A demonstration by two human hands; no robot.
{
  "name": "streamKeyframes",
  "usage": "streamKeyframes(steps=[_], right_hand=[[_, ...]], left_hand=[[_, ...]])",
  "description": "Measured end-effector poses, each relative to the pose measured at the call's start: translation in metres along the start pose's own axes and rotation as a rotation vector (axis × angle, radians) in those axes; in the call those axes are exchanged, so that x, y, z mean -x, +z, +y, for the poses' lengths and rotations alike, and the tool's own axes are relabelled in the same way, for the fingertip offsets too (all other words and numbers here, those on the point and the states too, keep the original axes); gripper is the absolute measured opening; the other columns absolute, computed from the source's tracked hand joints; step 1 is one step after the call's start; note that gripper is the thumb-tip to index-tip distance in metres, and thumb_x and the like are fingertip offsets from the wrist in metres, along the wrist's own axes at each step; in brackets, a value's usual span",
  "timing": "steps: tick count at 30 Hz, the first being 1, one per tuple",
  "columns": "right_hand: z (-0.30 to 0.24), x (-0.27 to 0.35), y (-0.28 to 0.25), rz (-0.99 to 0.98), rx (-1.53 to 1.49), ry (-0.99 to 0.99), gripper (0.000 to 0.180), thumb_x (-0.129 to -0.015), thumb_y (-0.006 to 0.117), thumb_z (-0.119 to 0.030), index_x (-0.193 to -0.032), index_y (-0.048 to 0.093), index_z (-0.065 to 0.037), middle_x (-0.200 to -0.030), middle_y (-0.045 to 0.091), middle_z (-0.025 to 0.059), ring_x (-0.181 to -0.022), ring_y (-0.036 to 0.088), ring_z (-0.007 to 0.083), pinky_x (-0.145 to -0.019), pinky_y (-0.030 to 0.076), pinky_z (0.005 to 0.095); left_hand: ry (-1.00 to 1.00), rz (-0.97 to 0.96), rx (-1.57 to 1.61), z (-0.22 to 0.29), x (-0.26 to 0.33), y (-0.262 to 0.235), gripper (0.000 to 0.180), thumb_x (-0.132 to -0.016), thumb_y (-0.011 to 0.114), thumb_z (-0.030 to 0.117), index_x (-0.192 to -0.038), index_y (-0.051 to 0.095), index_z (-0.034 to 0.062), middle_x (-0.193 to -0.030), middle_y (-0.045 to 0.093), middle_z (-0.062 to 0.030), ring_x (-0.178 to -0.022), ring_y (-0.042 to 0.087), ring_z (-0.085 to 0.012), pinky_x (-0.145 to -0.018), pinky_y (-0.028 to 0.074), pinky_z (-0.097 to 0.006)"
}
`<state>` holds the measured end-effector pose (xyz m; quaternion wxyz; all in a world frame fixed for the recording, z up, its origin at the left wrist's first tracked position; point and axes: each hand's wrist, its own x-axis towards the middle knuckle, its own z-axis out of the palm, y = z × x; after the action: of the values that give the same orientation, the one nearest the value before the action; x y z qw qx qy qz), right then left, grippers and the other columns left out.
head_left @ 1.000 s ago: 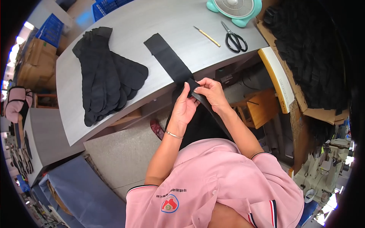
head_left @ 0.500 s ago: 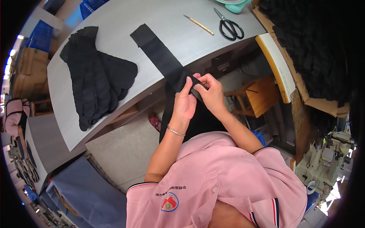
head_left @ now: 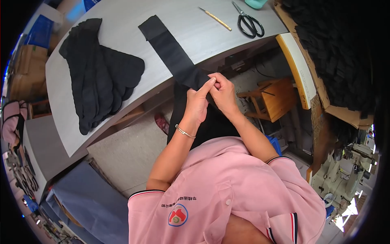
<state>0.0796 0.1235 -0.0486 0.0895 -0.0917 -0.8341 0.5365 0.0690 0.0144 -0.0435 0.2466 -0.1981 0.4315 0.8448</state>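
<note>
Left hand point(head_left: 198, 103) and right hand point(head_left: 223, 92): fingers drawn in and together, both apparently pinching the near end of a black fabric strip point(head_left: 170, 51); strip ran from the hands over the near edge of the grey table point(head_left: 122, 30), its far part flat on top; step in hand, by judgement, was close finger work on that near end; the next move seemed to call for a firm pinch and an untwisted strip; pile of black fabric pieces point(head_left: 103, 77) lay to the left; pointed tool point(head_left: 218, 19) and scissors point(head_left: 244, 17) to the right, both untouched; turquoise object point(head_left: 256, 3), cut off at the upper border; fingertip contact was hidden, and the strip's end merged with black cloth over the lap point(head_left: 213, 130).
</note>
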Motion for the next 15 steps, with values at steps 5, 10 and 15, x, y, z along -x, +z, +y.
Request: streamKeyframes(steps=[5,10,15], right_hand=[[-0.006,0.006,-0.006,0.001,0.011,-0.063,0.018,-0.081,0.070,-0.006,-0.097,0.067,0.002,-0.087,0.069,0.0103,-0.068,0.063,0.0161,-0.066,0.052,0.0288],[0.002,0.009,0.010,0.157,0.082,-0.079,0.016,-0.081,0.072,-0.008,-0.094,0.067,0.000,-0.078,0.066,0.0101,-0.064,0.061,0.0182,-0.062,0.050,0.0306],[0.003,0.005,-0.002,0.036,-0.045,-0.013,0.018,-0.082,0.072,-0.008,-0.098,0.067,0.000,-0.082,0.065,0.0095,-0.069,0.062,0.0172,-0.065,0.050,0.0298]], left_hand=[[0.057,0.053,0.353,-0.014,0.001,0.003,0.025,-0.090,0.075,0.031,-0.088,0.070,0.0065,-0.084,0.066,0.0009,-0.073,0.058,-0.0051,-0.063,0.042,-0.023],[0.065,-0.022,0.122,-0.018,-0.007,-0.013,0.022,-0.096,0.069,0.026,-0.092,0.070,0.0045,-0.090,0.067,0.0019,-0.083,0.060,-0.0043,-0.073,0.047,-0.022],[0.060,-0.044,-0.012,-0.011,0.000,-0.010,0.026,-0.095,0.069,0.032,-0.086,0.066,0.0080,-0.081,0.062,0.0041,-0.069,0.055,-0.0032,-0.059,0.042,-0.023]])
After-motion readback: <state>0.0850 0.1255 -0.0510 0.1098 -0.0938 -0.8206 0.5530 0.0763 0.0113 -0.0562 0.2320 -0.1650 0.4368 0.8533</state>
